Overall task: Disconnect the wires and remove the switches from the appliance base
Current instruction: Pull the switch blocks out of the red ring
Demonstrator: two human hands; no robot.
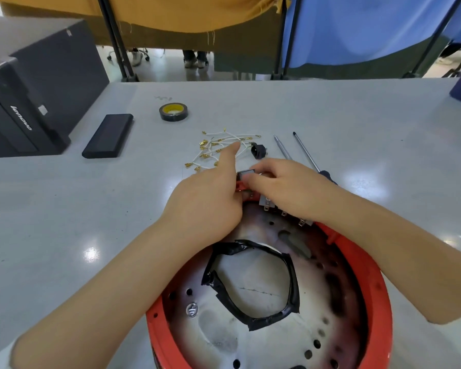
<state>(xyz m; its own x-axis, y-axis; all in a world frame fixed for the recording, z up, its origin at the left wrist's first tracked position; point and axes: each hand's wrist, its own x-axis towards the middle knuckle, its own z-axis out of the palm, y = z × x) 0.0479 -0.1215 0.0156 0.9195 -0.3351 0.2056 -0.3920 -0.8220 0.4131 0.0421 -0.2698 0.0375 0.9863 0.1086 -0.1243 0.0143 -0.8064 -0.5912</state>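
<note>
At the far rim of the red appliance base (357, 262), which sits on the near right of the desk (64, 209), both hands work one switch (246, 173). The right hand (285, 187) pinches its grey body; the left hand (210, 198) braces the rim, forefinger pointing away, its other fingers hidden. The wires (218, 147), white with brass terminals, already lie loose beyond, beside a black socket (258, 151). Likely step: freeing this switch; next, squeeze its clips and pull it clear. Other switch terminals (284, 213) remain in the scorched base.
</note>
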